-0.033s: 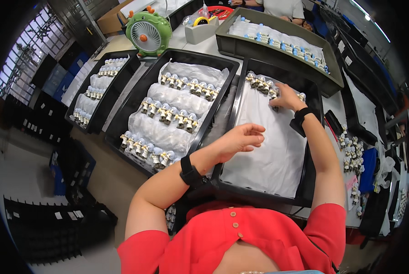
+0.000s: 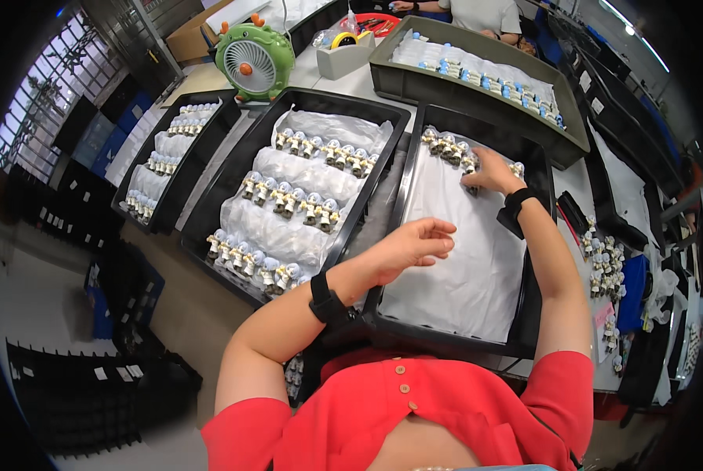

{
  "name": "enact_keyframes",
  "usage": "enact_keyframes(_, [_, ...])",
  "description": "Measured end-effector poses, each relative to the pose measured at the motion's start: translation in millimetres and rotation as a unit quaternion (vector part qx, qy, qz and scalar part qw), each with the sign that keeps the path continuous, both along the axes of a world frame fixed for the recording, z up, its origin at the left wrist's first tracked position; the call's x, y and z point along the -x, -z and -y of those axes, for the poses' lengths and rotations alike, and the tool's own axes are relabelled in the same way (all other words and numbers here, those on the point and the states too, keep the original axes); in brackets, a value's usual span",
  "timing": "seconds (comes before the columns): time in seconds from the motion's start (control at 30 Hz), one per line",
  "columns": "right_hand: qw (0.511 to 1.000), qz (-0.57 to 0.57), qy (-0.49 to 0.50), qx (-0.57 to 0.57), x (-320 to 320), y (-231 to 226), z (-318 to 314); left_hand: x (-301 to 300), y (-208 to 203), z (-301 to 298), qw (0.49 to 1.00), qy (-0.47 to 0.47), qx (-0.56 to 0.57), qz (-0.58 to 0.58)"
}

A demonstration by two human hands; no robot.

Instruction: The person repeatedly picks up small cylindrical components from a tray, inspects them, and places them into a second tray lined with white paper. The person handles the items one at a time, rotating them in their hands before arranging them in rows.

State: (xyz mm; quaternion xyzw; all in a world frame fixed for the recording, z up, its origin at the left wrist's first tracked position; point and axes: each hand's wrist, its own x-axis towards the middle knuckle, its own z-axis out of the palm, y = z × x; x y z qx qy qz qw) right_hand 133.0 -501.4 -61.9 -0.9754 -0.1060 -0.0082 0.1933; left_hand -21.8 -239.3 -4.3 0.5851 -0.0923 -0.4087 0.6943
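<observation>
My right hand (image 2: 493, 171) is at the far end of a black tray (image 2: 402, 206) lined with white sheeting (image 2: 455, 267). Its thumb and fingers are closed round a small figurine (image 2: 470, 162) with a pale blue head, at the end of a short row of figurines (image 2: 444, 147). The palm hides part of that row, and one more figurine (image 2: 517, 168) peeks out on its right. My left hand (image 2: 416, 246) hovers over the sheeting near the tray's left side, its fingers loosely curled and apart, with nothing in them.
Left of it stand two more black trays (image 2: 402, 118) (image 2: 232, 118) with rows of similar figurines. An olive bin (image 2: 477, 98) is behind; a green fan (image 2: 255, 61) and tape dispenser (image 2: 346, 56) stand at the back. Loose figurines (image 2: 605, 267) lie at right. Another person (image 2: 485, 16) sits opposite.
</observation>
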Motion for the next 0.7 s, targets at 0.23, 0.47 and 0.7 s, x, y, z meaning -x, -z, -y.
enact_keyframes(0.23, [0.994,0.005,-0.109,-0.006,31.9,-33.7,-19.6,2.8,3.4,2.3,0.993,-0.106,0.060,0.008])
enact_keyframes(0.47, [0.927,0.024,-0.309,-0.210,120.4,-107.3,-93.1,-1.1,-8.6,-2.5,0.961,-0.211,0.178,-0.004])
enact_keyframes(0.7, [0.907,0.052,-0.266,-0.322,128.5,-87.4,-90.0,-7.6,-11.0,-1.5,0.950,-0.227,0.212,0.018])
